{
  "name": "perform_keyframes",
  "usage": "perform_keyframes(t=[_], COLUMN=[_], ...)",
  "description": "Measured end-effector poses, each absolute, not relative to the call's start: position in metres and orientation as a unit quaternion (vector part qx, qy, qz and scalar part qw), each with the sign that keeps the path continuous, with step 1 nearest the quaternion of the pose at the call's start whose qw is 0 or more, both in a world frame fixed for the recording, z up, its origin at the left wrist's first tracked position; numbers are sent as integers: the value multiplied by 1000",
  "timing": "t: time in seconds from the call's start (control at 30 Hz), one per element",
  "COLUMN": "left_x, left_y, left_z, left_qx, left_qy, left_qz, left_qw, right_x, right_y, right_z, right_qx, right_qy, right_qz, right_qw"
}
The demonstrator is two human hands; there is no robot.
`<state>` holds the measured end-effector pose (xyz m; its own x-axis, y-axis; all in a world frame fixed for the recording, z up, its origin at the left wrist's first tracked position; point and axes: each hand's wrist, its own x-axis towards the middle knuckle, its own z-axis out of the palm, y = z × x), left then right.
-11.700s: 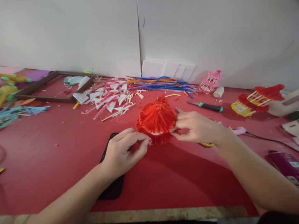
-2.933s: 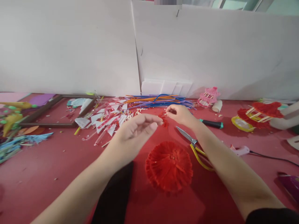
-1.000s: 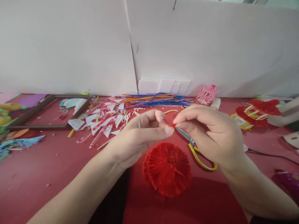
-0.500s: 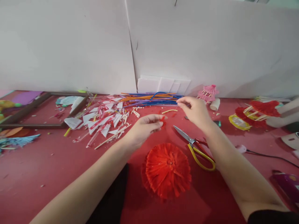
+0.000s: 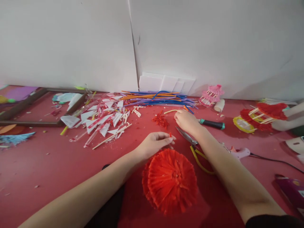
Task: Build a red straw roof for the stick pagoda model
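Observation:
My left hand (image 5: 158, 143) pinches a small red piece (image 5: 170, 135) between thumb and fingertips, just above the far edge of a round red pleated dome (image 5: 172, 180). The dome stands on the table close to me. Beyond the scissors (image 5: 187, 136), my right hand (image 5: 186, 122) is closed, its fingers curled down near the table; what they hold, if anything, is hidden. My right forearm covers part of the scissors' handles. A small heap of red scraps (image 5: 160, 120) lies left of my right hand.
Blue, orange and purple stems (image 5: 156, 98) lie along the wall. White scraps (image 5: 104, 122) and sticks are strewn to the left. On the right are a cutter knife (image 5: 212, 124), a pink glue gun (image 5: 241, 153) with its cord, a pink model (image 5: 211, 95) and a red-roofed model (image 5: 263, 115).
My left hand has come nearer to me and to the dome, uncovering the red scraps. My right hand has moved lower and nearer, away from the stems, and its fingers have curled down.

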<state>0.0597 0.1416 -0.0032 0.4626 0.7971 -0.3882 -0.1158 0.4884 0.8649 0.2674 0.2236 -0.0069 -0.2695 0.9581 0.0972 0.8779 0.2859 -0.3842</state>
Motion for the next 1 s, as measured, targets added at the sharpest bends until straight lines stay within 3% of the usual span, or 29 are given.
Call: perform_keyframes(t=[0.2, 0.47, 1.0], left_x=[52, 50, 41], left_y=[126, 135, 146], left_z=[-3, 2, -9], left_qx=[405, 320, 357], left_qy=[441, 473, 455], left_qz=[282, 405, 388], left_qw=[750, 714, 718], right_x=[245, 225, 223], right_y=[202, 154, 148], right_z=[10, -16, -30], right_qx=[-541, -490, -467], right_qy=[-733, -573, -546], right_qz=[267, 454, 524], right_qw=[313, 474, 457])
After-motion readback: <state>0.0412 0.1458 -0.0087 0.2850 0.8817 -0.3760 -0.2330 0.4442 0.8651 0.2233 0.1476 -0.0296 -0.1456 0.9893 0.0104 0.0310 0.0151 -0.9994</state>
